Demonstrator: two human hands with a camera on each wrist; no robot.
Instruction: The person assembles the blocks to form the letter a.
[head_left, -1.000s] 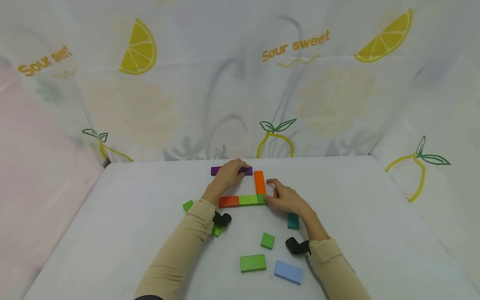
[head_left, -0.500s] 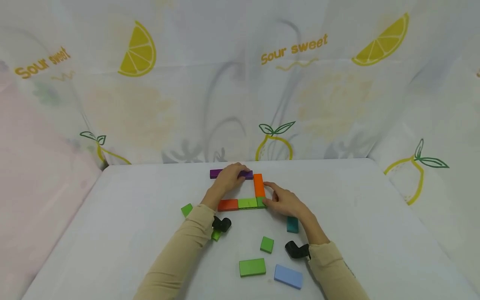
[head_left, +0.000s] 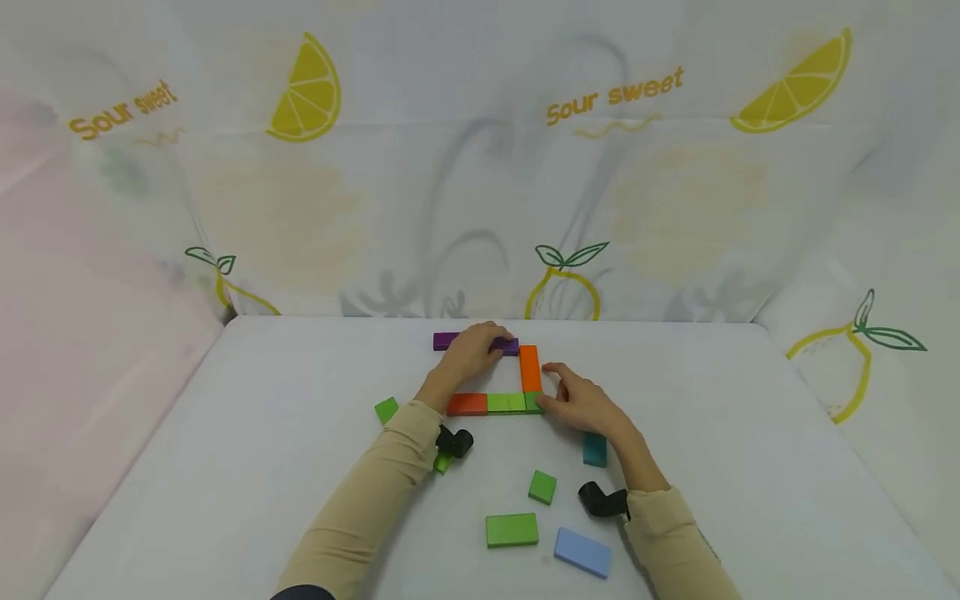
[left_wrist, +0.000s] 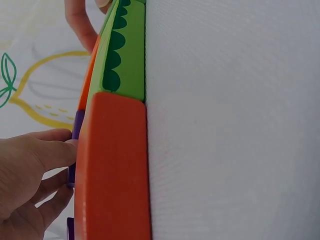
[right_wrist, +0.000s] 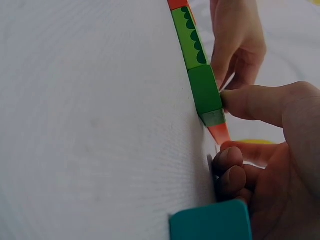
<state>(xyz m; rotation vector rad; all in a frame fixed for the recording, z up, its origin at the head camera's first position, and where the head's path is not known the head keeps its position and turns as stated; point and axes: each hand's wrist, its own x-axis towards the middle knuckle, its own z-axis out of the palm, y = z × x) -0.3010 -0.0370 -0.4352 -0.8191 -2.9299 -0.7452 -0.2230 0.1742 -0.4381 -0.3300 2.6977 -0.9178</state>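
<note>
Near far edge of tabletop (head_left: 697,383), your left hand (head_left: 471,350) pinches purple block (head_left: 511,347); right hand (head_left: 585,405), gripping nothing, touches green block (head_left: 533,403) — likely lining-up step, light nudge wanted next.

Light-green block with dark-green scallops (head_left: 506,402): one
Other green flat blocks (head_left: 531,402) (head_left: 387,409) (head_left: 443,462) (head_left: 542,487) (head_left: 512,530): five
Red-orange rectangular block (head_left: 467,405): one
Orange rectangular block (head_left: 530,368): one
Teal rectangular block (head_left: 595,449): one
Pale-blue rectangular block (head_left: 582,552): one
Purple rectangular blocks (head_left: 445,341) (head_left: 511,347): one or two; left hand (head_left: 472,350) hides which

Left hand (head_left: 471,350) behind block row (head_left: 506,403); right hand (head_left: 583,403) at right.
</note>
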